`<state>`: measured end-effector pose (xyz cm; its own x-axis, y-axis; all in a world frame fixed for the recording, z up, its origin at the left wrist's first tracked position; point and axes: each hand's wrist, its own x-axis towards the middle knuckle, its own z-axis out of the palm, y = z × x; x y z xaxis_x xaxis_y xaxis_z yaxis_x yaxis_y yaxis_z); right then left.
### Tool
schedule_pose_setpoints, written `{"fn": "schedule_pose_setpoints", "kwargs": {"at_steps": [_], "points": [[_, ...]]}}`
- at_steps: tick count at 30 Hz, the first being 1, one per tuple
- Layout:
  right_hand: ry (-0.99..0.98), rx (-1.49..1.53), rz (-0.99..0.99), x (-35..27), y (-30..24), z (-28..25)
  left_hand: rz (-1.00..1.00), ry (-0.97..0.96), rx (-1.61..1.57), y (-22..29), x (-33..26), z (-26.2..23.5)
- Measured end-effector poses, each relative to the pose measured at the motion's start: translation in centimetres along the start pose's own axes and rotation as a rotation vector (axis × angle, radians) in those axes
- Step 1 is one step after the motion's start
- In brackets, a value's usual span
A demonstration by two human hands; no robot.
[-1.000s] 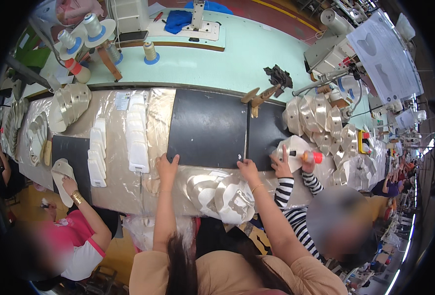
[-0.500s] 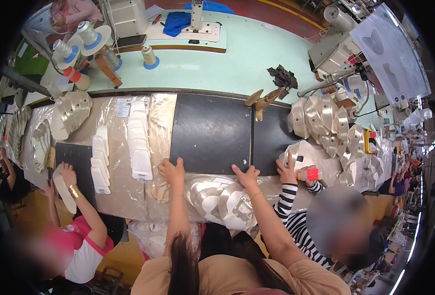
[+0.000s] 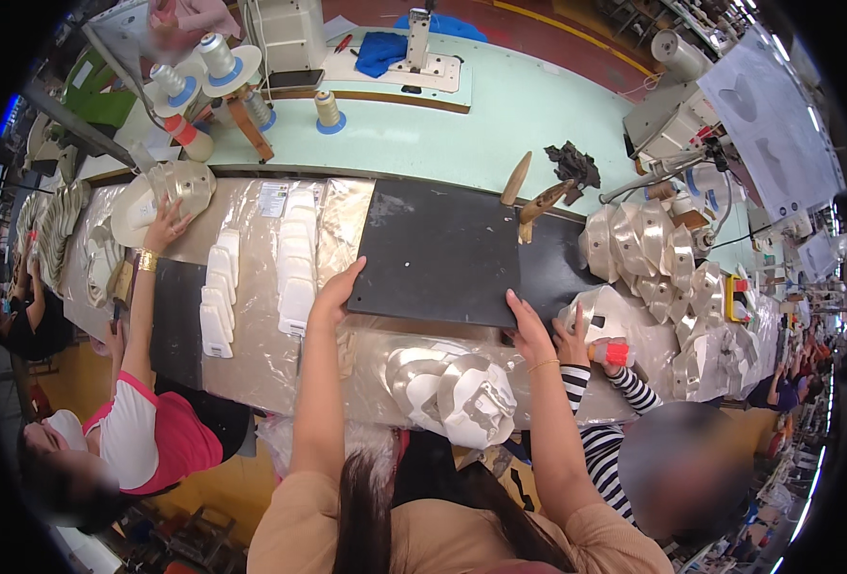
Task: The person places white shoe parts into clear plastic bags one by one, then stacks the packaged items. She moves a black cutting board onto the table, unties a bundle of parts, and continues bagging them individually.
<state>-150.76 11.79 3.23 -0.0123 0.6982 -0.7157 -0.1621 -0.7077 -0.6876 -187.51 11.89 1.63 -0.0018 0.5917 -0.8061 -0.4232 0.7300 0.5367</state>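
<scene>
A black rectangular board (image 3: 438, 253) is in front of me on the plastic-covered table, its near edge apparently raised a little. My left hand (image 3: 339, 289) grips its near left corner, with the fingers partly hidden. At the near right corner my right hand (image 3: 530, 323) holds the board, thumb on top and the other fingers mostly out of sight below. A second black board (image 3: 562, 258) lies against its right side. Between my forearms and the board is a pile of curved cream pieces (image 3: 452, 392).
Overlapping white pieces (image 3: 296, 258) lie left of the board. Two wooden tools (image 3: 543, 209) stand at its far right corner. A co-worker's hand (image 3: 167, 228) touches a cream stack at left; a striped-sleeved co-worker holds a red-capped bottle (image 3: 610, 354) close to my right hand.
My hands have closed on the board's near corners, and its near edge has come up and shifted. The left co-worker has reached out to the cream stack. The whole view has shifted.
</scene>
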Motion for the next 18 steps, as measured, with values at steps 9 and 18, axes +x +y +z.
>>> {"fn": "schedule_pose_setpoints", "kwargs": {"at_steps": [9,18], "points": [[-0.163,0.393,-0.058,-3.4,-2.6,1.1,0.104,-0.137,0.068,0.4,-3.1,0.1],[-0.131,-0.294,-0.597,-25.8,0.5,1.5,0.382,-0.005,-0.192,-18.2,-16.4,-8.3]]}}
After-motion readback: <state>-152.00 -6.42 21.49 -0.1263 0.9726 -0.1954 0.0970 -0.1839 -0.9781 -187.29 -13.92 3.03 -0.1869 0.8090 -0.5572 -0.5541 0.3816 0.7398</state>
